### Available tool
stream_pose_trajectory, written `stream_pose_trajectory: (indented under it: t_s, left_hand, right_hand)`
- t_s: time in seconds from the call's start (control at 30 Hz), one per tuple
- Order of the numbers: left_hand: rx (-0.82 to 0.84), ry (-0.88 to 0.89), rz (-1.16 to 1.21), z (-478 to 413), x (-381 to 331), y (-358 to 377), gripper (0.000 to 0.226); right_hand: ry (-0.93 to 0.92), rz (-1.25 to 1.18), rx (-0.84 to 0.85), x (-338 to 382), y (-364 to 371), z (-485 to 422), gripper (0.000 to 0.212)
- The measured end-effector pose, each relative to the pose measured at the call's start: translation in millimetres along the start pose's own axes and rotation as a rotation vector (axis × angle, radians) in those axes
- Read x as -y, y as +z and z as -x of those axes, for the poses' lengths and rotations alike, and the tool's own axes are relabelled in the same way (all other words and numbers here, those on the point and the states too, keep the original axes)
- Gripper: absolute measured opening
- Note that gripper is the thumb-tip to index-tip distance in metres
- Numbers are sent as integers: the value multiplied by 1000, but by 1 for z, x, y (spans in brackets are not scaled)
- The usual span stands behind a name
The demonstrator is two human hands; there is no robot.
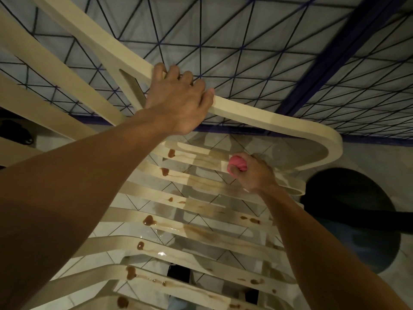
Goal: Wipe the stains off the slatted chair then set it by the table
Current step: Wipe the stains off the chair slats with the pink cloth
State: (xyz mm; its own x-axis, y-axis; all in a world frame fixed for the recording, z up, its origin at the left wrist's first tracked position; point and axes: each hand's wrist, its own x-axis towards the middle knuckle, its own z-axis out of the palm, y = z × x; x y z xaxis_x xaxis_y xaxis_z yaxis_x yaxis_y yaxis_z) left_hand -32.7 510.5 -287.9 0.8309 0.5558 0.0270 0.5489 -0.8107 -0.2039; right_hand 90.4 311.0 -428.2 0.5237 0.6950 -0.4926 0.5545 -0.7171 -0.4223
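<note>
Two hands: we keep both on the slatted chair (268, 123), which stands directly below us, close against a line-patterned cloth surface (245, 41), probably the table.
Left hand (178, 99): fingers close together and curled over the curved top rail; we grip here to steady the frame against wiping pressure.
Right hand (252, 173): fingers and thumb clenched round a balled pink cloth (237, 163), pressing it onto a far slat.
Stains (149, 221): brown blobs and streaks cover the nearer slats; we judge wiping barely begun.
Placement: not yet done.
</note>
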Motion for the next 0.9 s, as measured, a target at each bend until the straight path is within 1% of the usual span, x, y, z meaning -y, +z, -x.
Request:
stream_pose_trajectory:
  t_s: [0.17,0.27,0.3,0.33,0.4,0.43,0.47,0.5,0.57,0.63,0.77,0.9]
  left_hand:
    - [16,-7,5,-1,-1,-1,59]
    - [12,-3,10,-1,-1,0,59]
    - [9,-2,8,-1,-1,0,59]
    - [9,-2,7,-1,-1,0,59]
    - [12,-2,6,-1,-1,0,59]
    - [14,-3,6,-1,-2,0,59]
    - [15,-4,7,-1,-2,0,59]
    - [14,-4,7,-1,-2,0,59]
    - [13,-3,5,-2,-2,0,59]
    - [13,-3,5,-2,-1,-1,59]
    - [15,0,3,-1,-1,-1,60]
    - [3,7,3,-1,0,-2,59]
  right_hand:
    - [-11,-68,79,12,7,-10,40]
    - [10,-160,101,16,18,-26,54]
    - [19,-176,113,18,20,-32,54]
    - [28,-185,126,25,19,-33,47]
    - [24,-200,119,35,18,-33,25]
    - [20,-208,106,39,19,-35,18]
    - [20,-218,92,43,21,-35,17]
    - [24,-226,79,45,24,-36,19]
    - [23,-240,49,44,32,-37,37]
    - [-8,-240,28,40,37,-33,46]
    - [-51,-223,4,28,25,-16,38]
    - [-43,-178,-8,1,10,-10,42]
